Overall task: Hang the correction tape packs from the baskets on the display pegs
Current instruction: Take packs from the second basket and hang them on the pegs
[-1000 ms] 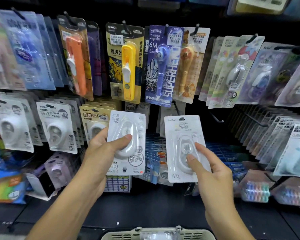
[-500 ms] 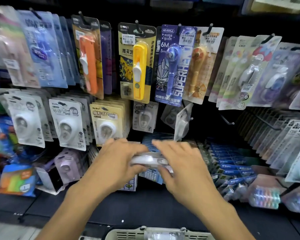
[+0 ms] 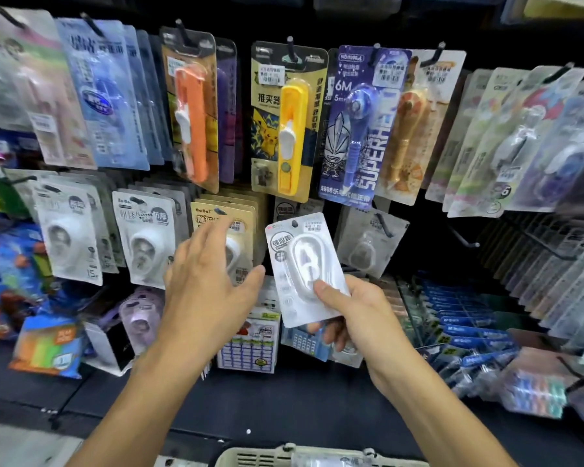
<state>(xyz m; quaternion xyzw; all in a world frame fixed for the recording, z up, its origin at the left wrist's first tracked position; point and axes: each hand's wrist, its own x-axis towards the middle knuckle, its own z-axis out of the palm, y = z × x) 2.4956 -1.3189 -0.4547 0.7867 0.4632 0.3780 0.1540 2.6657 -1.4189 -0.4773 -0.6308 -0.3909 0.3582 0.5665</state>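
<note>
Right hand (image 3: 351,311) grips a white pack (image 3: 304,267) mid-frame; left hand (image 3: 209,284) spread, holding nothing. Dark gap right of centre, bare peg (image 3: 462,238). Basket (image 3: 250,458) rim at bottom edge.

Head cam, close, faces fwd/down at display pegs (image 3: 383,224); hands low.

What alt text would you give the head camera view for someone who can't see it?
A right hand grips a white correction tape pack upright before store display pegs crowded with hanging packs, while the open left hand reaches toward the yellow-carded packs. A basket rim shows below.
</note>
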